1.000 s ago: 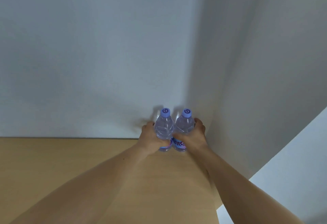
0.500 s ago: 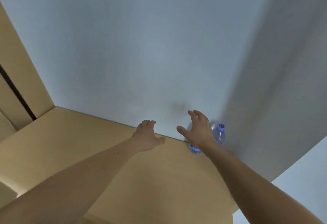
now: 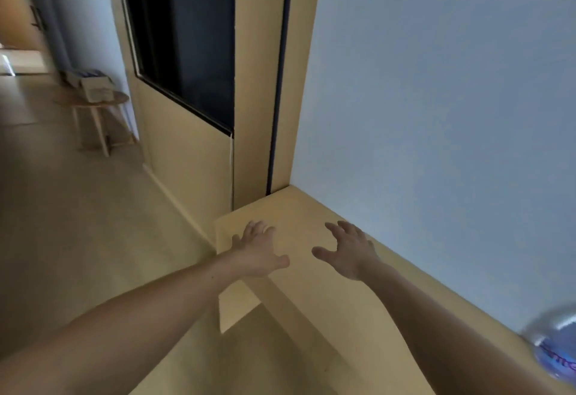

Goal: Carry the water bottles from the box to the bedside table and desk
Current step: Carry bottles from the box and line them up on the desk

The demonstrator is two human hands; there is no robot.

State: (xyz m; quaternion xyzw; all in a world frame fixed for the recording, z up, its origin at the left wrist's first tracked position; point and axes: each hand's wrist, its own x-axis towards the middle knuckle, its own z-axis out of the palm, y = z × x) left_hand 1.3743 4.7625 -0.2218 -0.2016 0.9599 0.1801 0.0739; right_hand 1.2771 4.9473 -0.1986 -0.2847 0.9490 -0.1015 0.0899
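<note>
matt wooden desk (image 3: 327, 316); clear plastic bottle (image 3: 558, 348)

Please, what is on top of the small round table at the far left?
A cardboard box sits on the round table. It looks open, with something bluish inside, too blurred to name. The box walls hide the rest of its contents.

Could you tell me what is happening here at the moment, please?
A person's left hand and right hand hover open and empty over a wooden top. A blurred water bottle shows at the lower right edge, on that top by the wall. Further off, a cardboard box sits on a small round table.
</note>
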